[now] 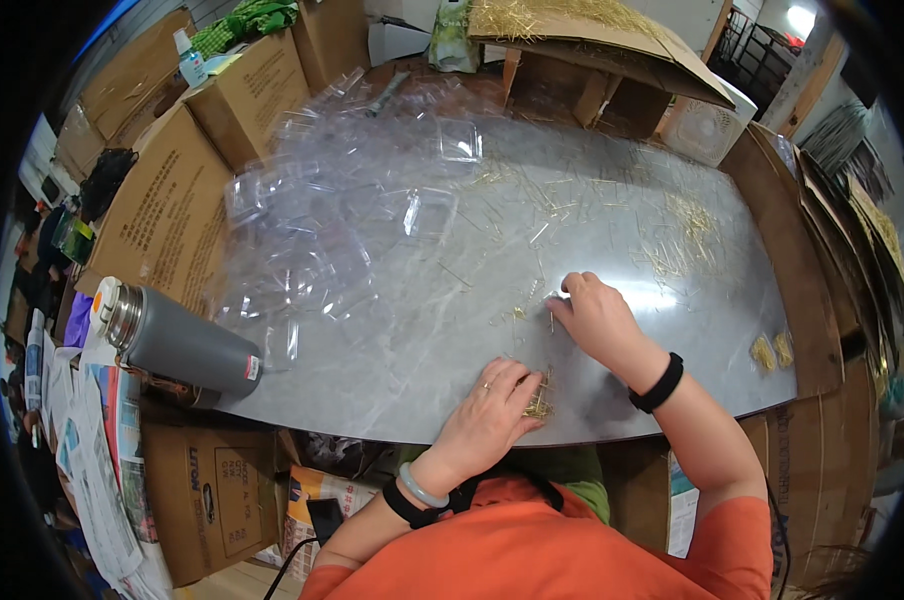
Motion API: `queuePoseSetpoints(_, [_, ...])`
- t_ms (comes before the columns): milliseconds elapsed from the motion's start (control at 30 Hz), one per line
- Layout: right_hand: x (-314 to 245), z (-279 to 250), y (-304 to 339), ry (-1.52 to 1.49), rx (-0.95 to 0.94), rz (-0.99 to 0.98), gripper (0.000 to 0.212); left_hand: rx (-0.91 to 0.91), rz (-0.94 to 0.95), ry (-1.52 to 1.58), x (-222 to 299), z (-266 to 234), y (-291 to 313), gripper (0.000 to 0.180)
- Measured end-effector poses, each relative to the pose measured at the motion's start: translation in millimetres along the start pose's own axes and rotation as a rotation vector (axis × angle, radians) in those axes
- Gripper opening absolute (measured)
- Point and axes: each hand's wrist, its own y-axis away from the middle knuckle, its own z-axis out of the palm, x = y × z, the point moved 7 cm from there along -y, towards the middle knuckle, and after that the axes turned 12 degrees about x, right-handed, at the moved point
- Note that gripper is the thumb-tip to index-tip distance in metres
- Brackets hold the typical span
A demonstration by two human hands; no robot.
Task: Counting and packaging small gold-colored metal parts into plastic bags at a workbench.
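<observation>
Close to the table's near edge, my left hand (485, 408) is curled with its fingers and thumb around a small bunch of thin gold-coloured pins (539, 402) that lies on the tabletop. My right hand (600, 318) is farther forward and to the right, with thumb and fingers pinched together low over the table. A thin gold piece shows below its fingertips, too small to make out clearly. Beside that pinch, a few loose gold pins (519, 313) lie on the grey table (412, 380).
Clear plastic boxes (302, 215) are heaped at the left, near a grey flask (187, 340). Scattered gold pins (687, 235) lie at the right, with two small bundles (772, 351) by the edge. Cardboard walls (787, 260) border the table; a cardboard shelf (612, 55) stands behind.
</observation>
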Motion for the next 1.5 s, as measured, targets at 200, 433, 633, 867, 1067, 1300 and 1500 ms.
queuePoseSetpoints(200, [-11.6,22.7,-31.2,0.016,0.096,-0.033,0.025,0.026,-0.056,-0.127,-0.4,-1.6,3.4,0.077])
queuePoseSetpoints(433, [-8.6,20.0,1.6,-0.175,-0.103,-0.238,0.018,0.025,-0.074,-0.187,-8.7,1.3,5.6,0.098])
queuePoseSetpoints(633, [-18.1,-19.4,37.7,-0.312,-0.245,-0.399,0.028,0.017,-0.088,-0.162,-10.1,2.4,4.7,0.099])
queuePoseSetpoints(867, [-17.2,-8.4,40.0,-0.230,-0.259,-0.343,0.024,-0.025,-0.093,-0.173,-9.0,3.8,5.5,0.094])
queuePoseSetpoints(1067, [-15.6,12.5,-1.3,-0.240,-0.165,-0.249,0.021,-0.002,-0.095,-0.182,-10.6,3.7,6.5,0.091])
queuePoseSetpoints(1300, [-47.6,32.2,-36.0,-0.354,-0.090,-0.539,0.016,-0.067,-0.022,-0.229,-6.4,6.0,5.0,0.084])
queuePoseSetpoints(1500, [-46.5,11.6,11.7,-0.373,-0.360,-0.694,0.032,0.052,-0.056,-0.107,-4.0,-1.5,4.9,0.092])
